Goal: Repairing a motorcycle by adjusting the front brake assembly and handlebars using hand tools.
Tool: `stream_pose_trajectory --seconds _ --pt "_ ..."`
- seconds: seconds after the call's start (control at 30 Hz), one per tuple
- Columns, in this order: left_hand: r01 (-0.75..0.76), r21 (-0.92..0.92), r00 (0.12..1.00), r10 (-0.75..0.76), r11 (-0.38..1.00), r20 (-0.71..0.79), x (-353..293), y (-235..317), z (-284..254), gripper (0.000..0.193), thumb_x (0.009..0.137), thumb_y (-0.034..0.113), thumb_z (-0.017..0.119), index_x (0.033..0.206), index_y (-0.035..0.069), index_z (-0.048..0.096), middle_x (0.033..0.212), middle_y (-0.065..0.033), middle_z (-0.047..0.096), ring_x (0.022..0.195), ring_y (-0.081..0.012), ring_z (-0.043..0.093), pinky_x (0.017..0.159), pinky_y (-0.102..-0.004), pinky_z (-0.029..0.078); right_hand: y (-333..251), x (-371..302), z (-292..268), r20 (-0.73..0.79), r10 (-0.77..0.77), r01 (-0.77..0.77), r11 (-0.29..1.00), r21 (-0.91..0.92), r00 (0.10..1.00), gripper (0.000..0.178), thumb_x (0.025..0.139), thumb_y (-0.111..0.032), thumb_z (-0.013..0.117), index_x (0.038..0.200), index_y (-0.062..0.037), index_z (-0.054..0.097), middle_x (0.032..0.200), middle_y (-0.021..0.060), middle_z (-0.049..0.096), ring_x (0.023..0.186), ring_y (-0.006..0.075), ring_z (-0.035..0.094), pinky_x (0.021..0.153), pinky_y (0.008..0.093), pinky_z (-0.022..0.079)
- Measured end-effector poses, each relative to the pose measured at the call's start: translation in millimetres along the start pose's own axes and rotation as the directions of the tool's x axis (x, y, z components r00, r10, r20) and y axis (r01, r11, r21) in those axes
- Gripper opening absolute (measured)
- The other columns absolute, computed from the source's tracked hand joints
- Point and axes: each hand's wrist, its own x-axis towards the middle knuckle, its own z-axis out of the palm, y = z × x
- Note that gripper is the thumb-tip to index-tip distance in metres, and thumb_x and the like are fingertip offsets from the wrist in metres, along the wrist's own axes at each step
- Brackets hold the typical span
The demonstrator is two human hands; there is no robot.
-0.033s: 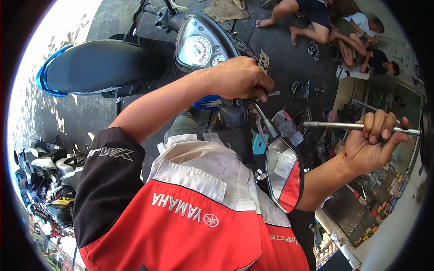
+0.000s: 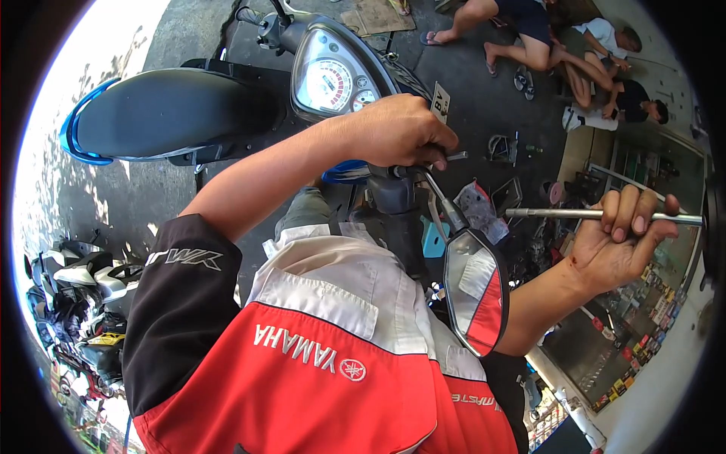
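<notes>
Metal rod point(image 2: 548, 214) in the right hand point(image 2: 609, 250), right of frame.
Its grip is wrapped around the rod, which juts out leftward and meets the dark rim rightward. Upper centre, the left hand point(image 2: 401, 132) curls beside the mirror stem point(image 2: 439, 189) and a small metal tip point(image 2: 458, 156); its underside is hidden, so I cannot tell what it grasps. The mirror point(image 2: 475, 291) covers part of the right forearm point(image 2: 541, 303).

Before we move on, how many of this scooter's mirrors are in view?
1: the mirror, in front of the red-and-white shirt, lower left of the right hand. Another may be beyond the top edge.
</notes>
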Motion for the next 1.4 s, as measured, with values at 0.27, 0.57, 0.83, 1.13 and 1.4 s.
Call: stream_pose_trajectory --seconds 0.27,0.57,0.83,1.13,1.4 --pt "0.032 0.088 0.999 -0.033 0.996 0.012 -0.7 -1.5 4.9 0.02 0.086 0.022 0.077 0.099 0.008 0.074 0.081 -0.0111 0.073 0.078 -0.0306 0.072 0.065 -0.0398 0.055 -11.4 -17.5 0.0 0.027 -0.111 0.11 0.993 0.046 0.993 0.035 0.108 -0.036 0.047 0.127 -0.0062 0.05 0.076 -0.0009 0.039 0.058 0.0078 0.032 0.053 0.0241 0.028" --pt "0.026 0.124 1.0 -0.026 0.992 -0.007 -0.1 -4.7 8.5 0.019 0.087 0.029 0.075 0.091 0.011 0.07 0.074 -0.0092 0.068 0.076 -0.0306 0.07 0.063 -0.0446 0.052 16.2 -1.1 15.7 0.15 -0.088 0.06 0.981 0.183 0.985 0.043 0.11 -0.041 0.041 0.137 -0.0096 0.051 0.08 -0.0012 0.044 0.06 0.0087 0.036 0.057 0.0255 0.032" --pt "0.017 0.126 0.998 -0.024 0.992 0.053 -2.4 -3.4 4.5 0.02 0.083 0.018 0.078 0.101 0.009 0.077 0.086 -0.0089 0.074 0.085 -0.0282 0.072 0.071 -0.04 0.056 45.3 15.1 26.8 0.196 -0.096 0.042 0.964 0.263 0.976 0.046 0.109 -0.044 0.04 0.141 -0.0116 0.048 0.079 -0.0021 0.044 0.059 0.0084 0.035 0.055 0.0247 0.032" --pt "0.013 0.114 0.999 -0.019 0.993 0.049 1.4 -0.6 0.0 0.018 0.083 0.018 0.077 0.098 0.009 0.075 0.084 -0.0094 0.073 0.084 -0.0296 0.071 0.07 -0.0422 0.055 62.6 26.8 30.6 0.236 -0.026 -0.029 0.973 0.229 0.971 0.04 0.109 -0.045 0.041 0.127 -0.0116 0.053 0.076 -0.0027 0.042 0.057 0.0082 0.035 0.053 0.0241 0.03" --pt "-0.036 0.112 0.998 0.03 0.993 0.051 -0.4 -7.6 -0.9 0.028 0.083 0.023 0.076 0.107 0.011 0.072 0.083 -0.0126 0.071 0.081 -0.0342 0.07 0.067 -0.046 0.053 73.0 8.1 35.9 0.184 -0.032 0.067 0.98 -0.189 0.982 0.027 0.109 -0.034 0.045 0.112 -0.0079 0.049 0.077 0.0058 0.051 0.063 0.0211 0.056 0.06 0.0326 0.049"
